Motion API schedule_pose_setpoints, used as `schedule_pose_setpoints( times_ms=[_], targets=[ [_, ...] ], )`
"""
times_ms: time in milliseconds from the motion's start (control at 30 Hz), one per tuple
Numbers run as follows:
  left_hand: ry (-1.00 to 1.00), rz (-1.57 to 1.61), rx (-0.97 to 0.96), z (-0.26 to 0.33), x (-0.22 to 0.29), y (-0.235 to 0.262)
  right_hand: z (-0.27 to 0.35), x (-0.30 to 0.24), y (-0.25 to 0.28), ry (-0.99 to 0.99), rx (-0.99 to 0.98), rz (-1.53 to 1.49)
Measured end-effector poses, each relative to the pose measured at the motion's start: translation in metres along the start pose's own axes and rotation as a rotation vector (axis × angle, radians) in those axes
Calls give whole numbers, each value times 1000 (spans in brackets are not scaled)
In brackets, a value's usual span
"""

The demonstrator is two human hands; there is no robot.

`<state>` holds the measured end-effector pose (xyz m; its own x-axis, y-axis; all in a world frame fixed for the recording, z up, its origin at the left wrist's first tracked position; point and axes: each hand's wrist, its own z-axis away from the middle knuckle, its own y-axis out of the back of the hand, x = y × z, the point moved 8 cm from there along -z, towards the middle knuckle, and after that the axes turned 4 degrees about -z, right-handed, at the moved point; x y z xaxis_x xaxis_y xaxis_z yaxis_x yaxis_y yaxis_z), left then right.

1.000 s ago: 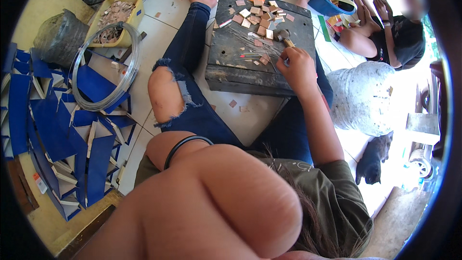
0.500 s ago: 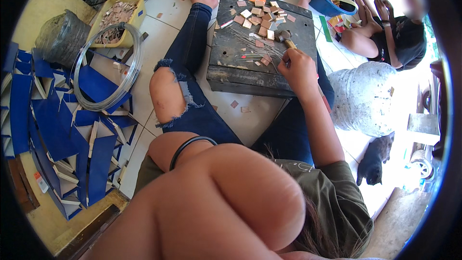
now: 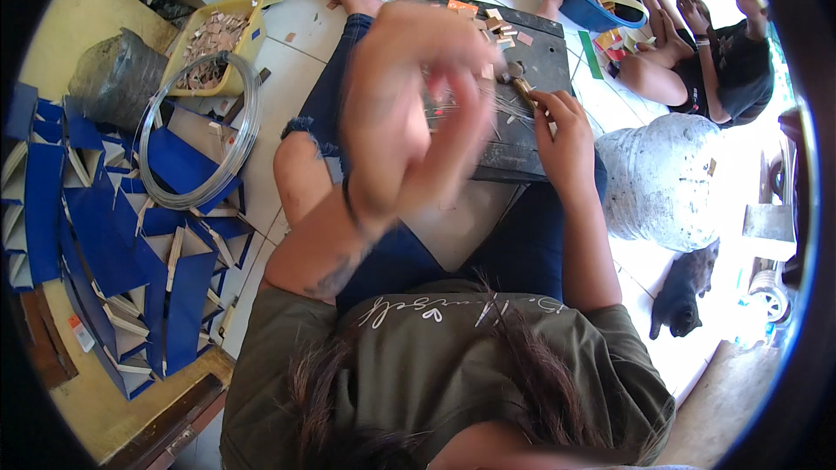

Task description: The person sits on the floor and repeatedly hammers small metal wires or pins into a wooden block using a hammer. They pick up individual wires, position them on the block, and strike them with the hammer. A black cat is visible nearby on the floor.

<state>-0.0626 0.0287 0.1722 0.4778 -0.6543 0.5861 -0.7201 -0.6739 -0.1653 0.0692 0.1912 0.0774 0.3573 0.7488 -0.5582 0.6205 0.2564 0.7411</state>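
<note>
My left hand (image 3: pixel 379 113) is raised close to the camera, above a low dark wooden block (image 3: pixel 550 52). Motion smears its fingers, and whether anything is in them does not show. My right hand (image 3: pixel 564 135) rests at the block's right side with its fingers closed round the handle of a small hammer (image 3: pixel 523 90). The hammer's head lies on the block. Thin metal wires (image 3: pixel 515 113) are scattered beside it. Small wooden pieces (image 3: pixel 498 26) sit at the block's far side, partly hidden by my left hand.
Blue folded panels (image 3: pixel 104 235) pile up at left, with a wire coil (image 3: pixel 248 144) on them. Behind stands a yellow tub (image 3: pixel 254 30) of small pieces. A blue basin (image 3: pixel 562 0) and a seated person (image 3: pixel 736 78) are far right. A cat (image 3: pixel 684 296) lies beside a pale translucent sack (image 3: pixel 662 178).
My left arm has swung away from the camera, lifting the left hand over the block. My right hand has shifted slightly right, still at the hammer handle.
</note>
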Motion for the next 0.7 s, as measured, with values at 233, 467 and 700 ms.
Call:
schedule_pose_setpoints(
  times_ms=[233,467,700],
  targets=[
    [-10,-879,-774,14,-165,-32,19,19,26,-178,92,-209],
    [-243,-819,-944,14,-179,-56,26,29,34,-153,129,-271],
    [-278,-827,-908,20,-169,-56,32,39,28,-205,131,-337]
  ],
)
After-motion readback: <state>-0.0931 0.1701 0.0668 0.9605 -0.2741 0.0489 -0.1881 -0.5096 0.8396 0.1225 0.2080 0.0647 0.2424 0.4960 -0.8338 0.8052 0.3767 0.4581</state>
